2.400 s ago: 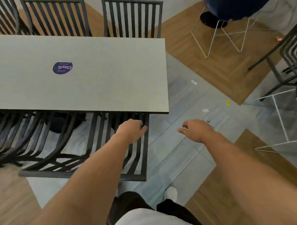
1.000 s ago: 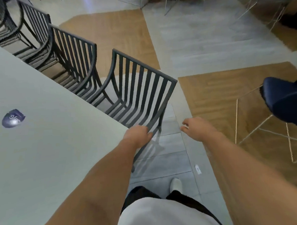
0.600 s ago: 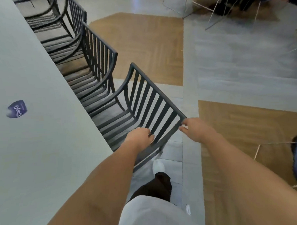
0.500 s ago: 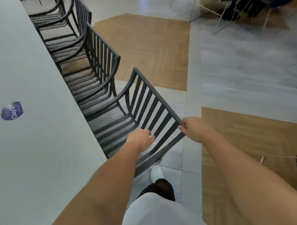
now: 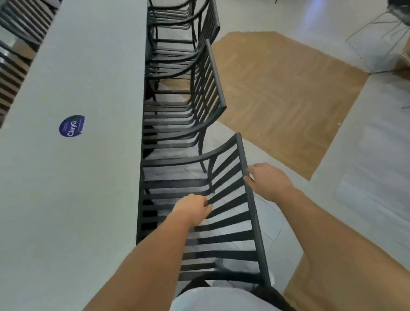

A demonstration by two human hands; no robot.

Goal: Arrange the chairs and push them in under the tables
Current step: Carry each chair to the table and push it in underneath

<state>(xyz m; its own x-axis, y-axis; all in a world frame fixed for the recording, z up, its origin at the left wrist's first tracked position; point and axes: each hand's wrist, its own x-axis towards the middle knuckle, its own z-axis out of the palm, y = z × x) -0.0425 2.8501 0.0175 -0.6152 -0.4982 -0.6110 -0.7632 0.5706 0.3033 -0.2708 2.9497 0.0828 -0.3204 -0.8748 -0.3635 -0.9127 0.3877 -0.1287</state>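
A black slatted chair (image 5: 235, 227) stands right in front of me along the right side of a long pale table (image 5: 77, 161); part of its seat lies under the table edge. My left hand (image 5: 193, 208) is closed around a slat low on the backrest. My right hand (image 5: 267, 182) grips the backrest's top rail. Two more black chairs (image 5: 206, 94) stand in line beyond it on the same side, their seats partly under the table.
A purple round sticker (image 5: 71, 126) lies on the tabletop. More dark slatted chairs (image 5: 5, 60) line the table's far left side. A wire-legged chair (image 5: 386, 22) stands at the upper right. The floor is grey tile with wood-pattern patches (image 5: 286, 100).
I have walked around the table end to its other long side. Both hands took hold of the end chair's backrest, and the chair now sits closer to the table, in line with its neighbours.
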